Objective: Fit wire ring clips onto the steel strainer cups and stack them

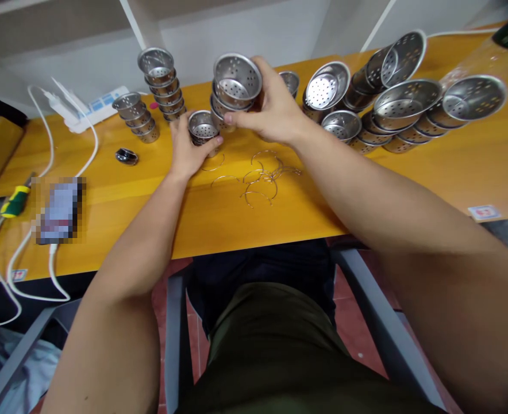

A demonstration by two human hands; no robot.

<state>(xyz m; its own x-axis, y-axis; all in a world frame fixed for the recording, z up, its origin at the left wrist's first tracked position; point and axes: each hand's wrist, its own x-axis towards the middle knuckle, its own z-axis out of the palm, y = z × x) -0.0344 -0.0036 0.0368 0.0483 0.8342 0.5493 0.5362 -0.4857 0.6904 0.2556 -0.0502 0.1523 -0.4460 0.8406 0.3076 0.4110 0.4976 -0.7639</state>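
My right hand [273, 109] is closed around a short stack of perforated metal cups [237, 86], tilted with their mouths toward me and raised beside the other cups. To its left, my left hand [189, 144] wraps thumb and fingers round a smaller perforated metal cup [203, 127] low over the table; its underside is partly hidden. Several thin curved wire pieces [260, 179] lie loosely on the wood just in front of both hands.
Stacked cups [159, 75] and a lower stack [135, 118] stand left; leaning stacks [407, 106] fill the right. Also on the orange table [219, 230] are a power strip [103, 109], a cabled phone [60, 210], a small black object [127, 156] and a yellow-green handled tool [16, 201].
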